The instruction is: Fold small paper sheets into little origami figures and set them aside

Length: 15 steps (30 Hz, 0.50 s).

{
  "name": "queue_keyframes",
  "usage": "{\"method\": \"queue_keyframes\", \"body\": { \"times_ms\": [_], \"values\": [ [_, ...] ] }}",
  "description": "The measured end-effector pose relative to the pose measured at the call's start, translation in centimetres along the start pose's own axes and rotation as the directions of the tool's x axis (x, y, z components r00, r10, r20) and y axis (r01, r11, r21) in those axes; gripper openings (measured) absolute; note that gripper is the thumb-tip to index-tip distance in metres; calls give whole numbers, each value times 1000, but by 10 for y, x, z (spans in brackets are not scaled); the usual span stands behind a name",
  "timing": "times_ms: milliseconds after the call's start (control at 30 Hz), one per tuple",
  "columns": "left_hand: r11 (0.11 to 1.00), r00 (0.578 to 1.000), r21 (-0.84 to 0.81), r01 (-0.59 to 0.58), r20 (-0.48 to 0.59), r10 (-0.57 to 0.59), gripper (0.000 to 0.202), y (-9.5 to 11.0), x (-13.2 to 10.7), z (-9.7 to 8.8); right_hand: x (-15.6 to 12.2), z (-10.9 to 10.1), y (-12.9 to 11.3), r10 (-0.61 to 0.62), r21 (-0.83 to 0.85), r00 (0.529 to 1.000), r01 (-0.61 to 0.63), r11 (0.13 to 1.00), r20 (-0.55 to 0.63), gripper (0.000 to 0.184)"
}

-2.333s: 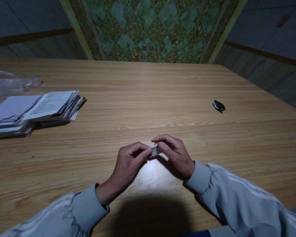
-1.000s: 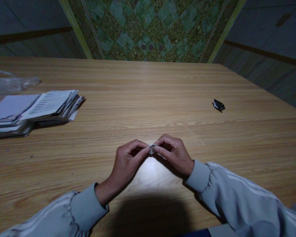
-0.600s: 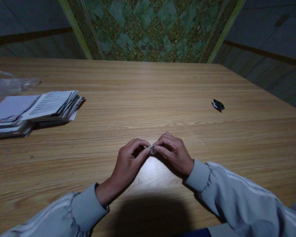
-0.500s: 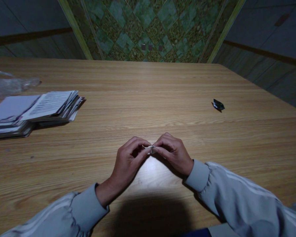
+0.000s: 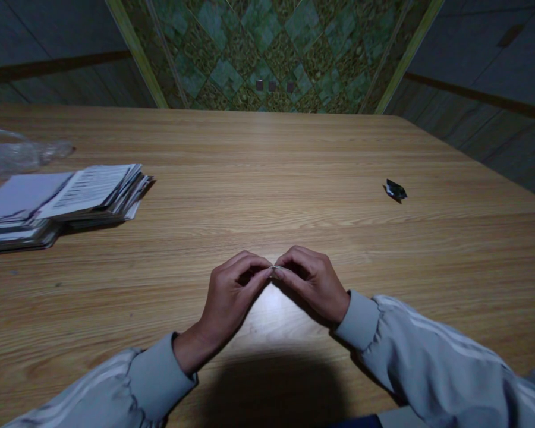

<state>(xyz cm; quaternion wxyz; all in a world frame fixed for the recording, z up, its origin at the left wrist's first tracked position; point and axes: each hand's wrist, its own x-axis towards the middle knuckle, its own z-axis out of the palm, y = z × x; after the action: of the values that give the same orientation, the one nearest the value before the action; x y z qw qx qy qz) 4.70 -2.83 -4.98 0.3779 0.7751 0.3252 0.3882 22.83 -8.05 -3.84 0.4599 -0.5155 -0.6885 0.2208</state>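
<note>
My left hand (image 5: 232,297) and my right hand (image 5: 312,282) meet fingertip to fingertip over the near middle of the wooden table (image 5: 267,172). Both pinch a small folded piece of white paper (image 5: 275,270), of which only a thin sliver shows between the fingers. The fingers of both hands are curled and pressed together on it. Grey sleeves with white stripes cover both forearms.
A fanned stack of printed papers (image 5: 62,199) lies at the left, with crumpled clear plastic (image 5: 13,151) behind it. A small dark folded paper piece (image 5: 396,190) sits at the right. A green patterned floor lies beyond the table's far edge.
The white paper showed more between my fingers earlier; now it is squeezed almost out of sight. Both hands stay in nearly the same place, pressed closer together.
</note>
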Motion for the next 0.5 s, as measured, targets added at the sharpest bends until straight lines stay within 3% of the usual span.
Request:
{"method": "queue_keyframes", "body": {
  "times_ms": [167, 500],
  "values": [
    [1000, 1000, -6, -23, -5, 23, 8, 2, 0, 0, -1, 0, -1, -78, -64, 996, 75, 995, -44, 11],
    [998, 999, -63, 14, -36, -17, 9, 2, 1, 1, -3, 1, 3, -102, -46, 994, 100, 994, -32, 11]
  ]
}}
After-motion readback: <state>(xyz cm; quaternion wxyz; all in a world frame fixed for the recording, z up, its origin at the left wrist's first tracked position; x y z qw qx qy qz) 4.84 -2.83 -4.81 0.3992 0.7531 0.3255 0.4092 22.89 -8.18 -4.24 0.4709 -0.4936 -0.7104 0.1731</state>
